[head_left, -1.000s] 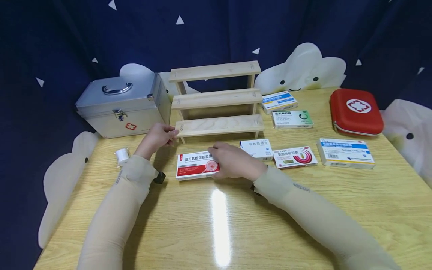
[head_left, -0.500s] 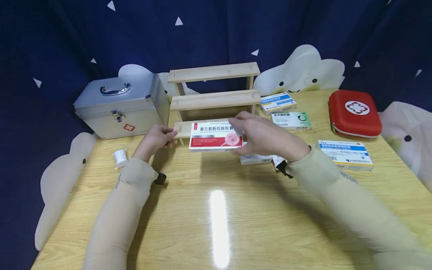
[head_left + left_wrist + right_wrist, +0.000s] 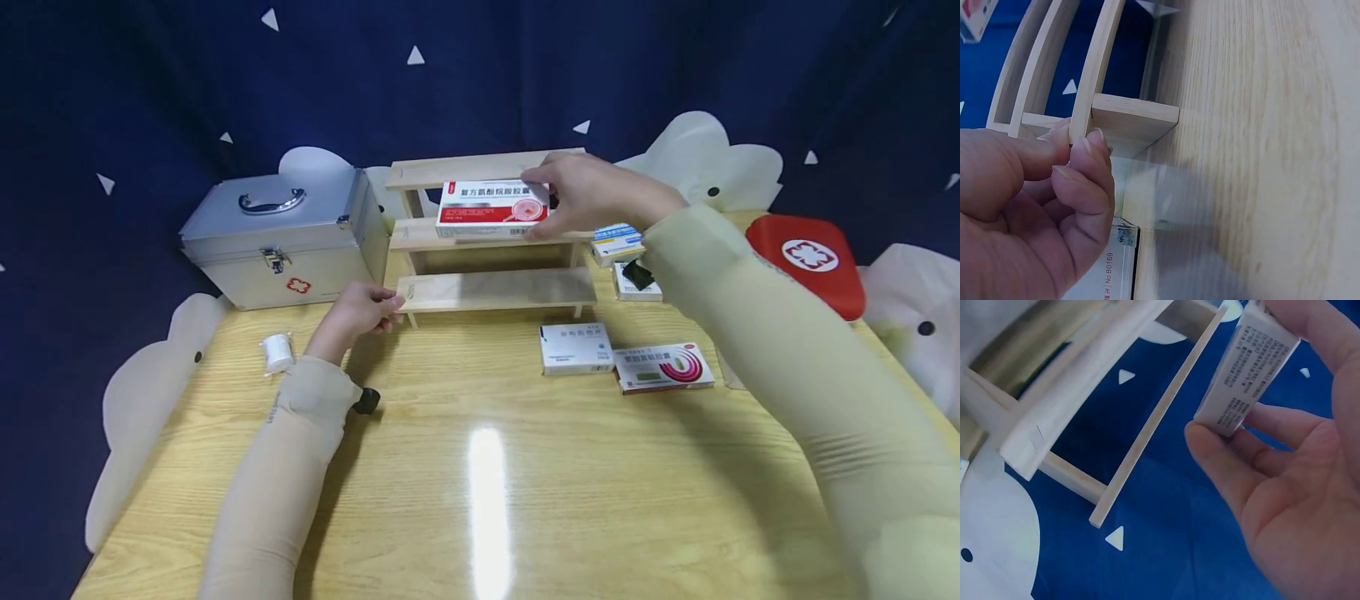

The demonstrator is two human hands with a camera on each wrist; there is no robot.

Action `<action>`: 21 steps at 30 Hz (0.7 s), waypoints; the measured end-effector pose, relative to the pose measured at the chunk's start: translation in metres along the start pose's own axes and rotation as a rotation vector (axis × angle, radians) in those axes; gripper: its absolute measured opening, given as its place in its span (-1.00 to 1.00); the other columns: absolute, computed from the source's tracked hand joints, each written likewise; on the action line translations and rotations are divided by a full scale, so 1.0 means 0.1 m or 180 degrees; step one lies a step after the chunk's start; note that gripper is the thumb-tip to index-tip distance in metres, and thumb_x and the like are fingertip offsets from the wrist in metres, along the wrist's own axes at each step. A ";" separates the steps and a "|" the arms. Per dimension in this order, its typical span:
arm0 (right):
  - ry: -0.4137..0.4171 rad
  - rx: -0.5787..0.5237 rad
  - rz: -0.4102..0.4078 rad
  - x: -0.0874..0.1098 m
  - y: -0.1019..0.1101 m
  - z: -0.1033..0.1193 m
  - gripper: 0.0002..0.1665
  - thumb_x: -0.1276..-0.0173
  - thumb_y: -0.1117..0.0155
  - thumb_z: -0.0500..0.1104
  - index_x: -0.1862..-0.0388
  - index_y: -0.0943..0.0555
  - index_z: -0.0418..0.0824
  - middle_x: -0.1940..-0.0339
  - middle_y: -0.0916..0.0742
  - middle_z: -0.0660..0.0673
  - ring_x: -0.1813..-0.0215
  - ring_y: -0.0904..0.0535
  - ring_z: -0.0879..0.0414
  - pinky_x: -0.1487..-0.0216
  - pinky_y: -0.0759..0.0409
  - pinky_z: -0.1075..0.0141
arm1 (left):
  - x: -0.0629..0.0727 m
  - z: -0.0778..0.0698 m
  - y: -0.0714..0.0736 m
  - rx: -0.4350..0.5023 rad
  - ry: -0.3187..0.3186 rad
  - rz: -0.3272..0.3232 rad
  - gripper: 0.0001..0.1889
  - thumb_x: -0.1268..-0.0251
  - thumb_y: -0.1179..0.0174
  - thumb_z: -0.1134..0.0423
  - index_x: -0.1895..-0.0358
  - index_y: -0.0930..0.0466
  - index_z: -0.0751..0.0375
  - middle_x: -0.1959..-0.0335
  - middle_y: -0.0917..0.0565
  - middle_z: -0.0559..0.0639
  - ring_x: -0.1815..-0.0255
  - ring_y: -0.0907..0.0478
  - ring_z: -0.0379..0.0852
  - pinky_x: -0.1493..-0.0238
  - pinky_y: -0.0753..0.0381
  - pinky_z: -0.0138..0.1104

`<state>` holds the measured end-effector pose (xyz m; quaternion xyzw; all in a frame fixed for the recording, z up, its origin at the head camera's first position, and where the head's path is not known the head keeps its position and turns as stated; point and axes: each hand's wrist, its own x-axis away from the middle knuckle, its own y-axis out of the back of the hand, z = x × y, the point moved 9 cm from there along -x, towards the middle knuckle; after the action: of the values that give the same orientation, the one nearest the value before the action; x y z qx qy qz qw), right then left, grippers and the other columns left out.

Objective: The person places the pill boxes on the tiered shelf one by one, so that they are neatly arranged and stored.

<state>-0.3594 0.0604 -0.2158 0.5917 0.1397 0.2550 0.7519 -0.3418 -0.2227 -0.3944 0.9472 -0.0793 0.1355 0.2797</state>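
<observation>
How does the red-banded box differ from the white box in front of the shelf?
The red-banded box is held up in the right hand; the white box lies on the table. The red-banded box has a red lower band, while the white box looks mostly white. Both are rectangular cartons with printed characters.

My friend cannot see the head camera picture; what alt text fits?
A right hand holds a red-and-white box by a three-tier wooden shelf while the left hand pinches the lowest board. A silver case stands nearby.
</observation>
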 end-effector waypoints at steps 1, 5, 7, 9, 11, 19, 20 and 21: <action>-0.0018 -0.0020 0.0008 -0.05 0.02 -0.02 0.10 -0.15 -0.50 0.17 -0.54 -0.23 -0.24 -0.22 -0.48 -0.23 -0.10 -0.39 -0.08 -0.15 -0.43 0.08 | -0.01 0.00 -0.01 0.0004 0.0004 -0.0001 -0.58 -0.53 -0.09 0.18 -0.23 -0.49 0.45 0.09 -0.64 0.33 0.41 -0.58 -0.13 0.32 -0.61 -0.37; -0.0019 -0.0118 0.0045 -0.27 0.11 -0.07 0.08 -0.17 -0.49 0.17 -0.53 -0.25 -0.24 -0.14 -0.51 -0.20 -0.07 -0.37 -0.07 -0.09 -0.41 0.13 | 0.00 0.01 -0.04 0.0013 0.0003 -0.0001 -0.61 -0.52 -0.09 0.20 -0.20 -0.51 0.46 0.13 -0.64 0.31 0.43 -0.57 -0.13 0.39 -0.58 -0.40; 0.0007 -0.0145 0.0040 -0.38 0.15 -0.07 0.04 -0.18 -0.49 0.17 -0.51 -0.28 -0.24 -0.12 -0.54 -0.19 -0.06 -0.39 -0.05 -0.07 -0.40 0.15 | 0.00 0.01 -0.05 0.0024 0.0005 0.0004 -0.62 -0.52 -0.10 0.20 -0.18 -0.52 0.45 0.15 -0.64 0.30 0.44 -0.56 -0.13 0.42 -0.57 -0.42; 0.0024 -0.0154 0.0049 -0.50 0.19 -0.07 0.02 -0.19 -0.48 0.19 -0.50 -0.30 -0.23 -0.14 -0.57 -0.17 -0.05 -0.42 -0.02 -0.06 -0.41 0.19 | 0.01 0.00 -0.06 0.0035 0.0010 0.0021 -0.61 -0.52 -0.10 0.21 -0.19 -0.52 0.46 0.16 -0.64 0.29 0.44 -0.56 -0.14 0.42 -0.57 -0.43; 0.0061 -0.0144 0.0063 -0.62 0.21 -0.06 -0.04 -0.19 -0.47 0.20 -0.46 -0.36 -0.21 -0.12 -0.60 -0.16 -0.03 -0.45 -0.01 -0.03 -0.41 0.20 | 0.02 0.00 -0.07 0.0044 0.0018 0.0028 -0.61 -0.52 -0.10 0.21 -0.20 -0.51 0.47 0.16 -0.64 0.28 0.45 -0.55 -0.16 0.41 -0.58 -0.42; -0.0306 -0.0230 0.0335 -1.05 0.20 -0.12 0.14 -0.18 -0.41 0.33 -0.59 -0.15 -0.09 -0.50 -0.36 -0.08 -0.29 -0.30 0.03 -0.45 -0.20 0.10 | 0.03 0.03 -0.10 0.0076 0.0000 0.0018 -0.63 -0.52 -0.11 0.23 -0.17 -0.52 0.48 0.16 -0.64 0.33 0.45 -0.56 -0.13 0.44 -0.57 -0.42; -0.0357 -0.0261 0.0372 -1.09 0.18 -0.12 0.14 -0.19 -0.41 0.33 -0.60 -0.14 -0.07 -0.52 -0.34 -0.07 -0.31 -0.28 0.03 -0.47 -0.17 0.08 | 0.02 0.04 -0.11 0.0079 0.0001 0.0020 -0.64 -0.51 -0.11 0.24 -0.16 -0.53 0.48 0.16 -0.64 0.33 0.45 -0.56 -0.12 0.45 -0.56 -0.42; -0.0390 -0.0296 0.0389 -1.14 0.15 -0.13 0.14 -0.19 -0.41 0.32 -0.60 -0.14 -0.07 -0.52 -0.33 -0.07 -0.32 -0.28 0.02 -0.47 -0.17 0.07 | 0.02 0.05 -0.12 0.0084 0.0001 0.0016 -0.64 -0.51 -0.11 0.24 -0.15 -0.54 0.48 0.17 -0.64 0.33 0.45 -0.56 -0.11 0.45 -0.56 -0.43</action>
<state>-0.4637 0.0111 -0.2149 0.5781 0.0451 0.2699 0.7687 -0.3359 -0.2154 -0.4039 0.9506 -0.0797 0.1374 0.2668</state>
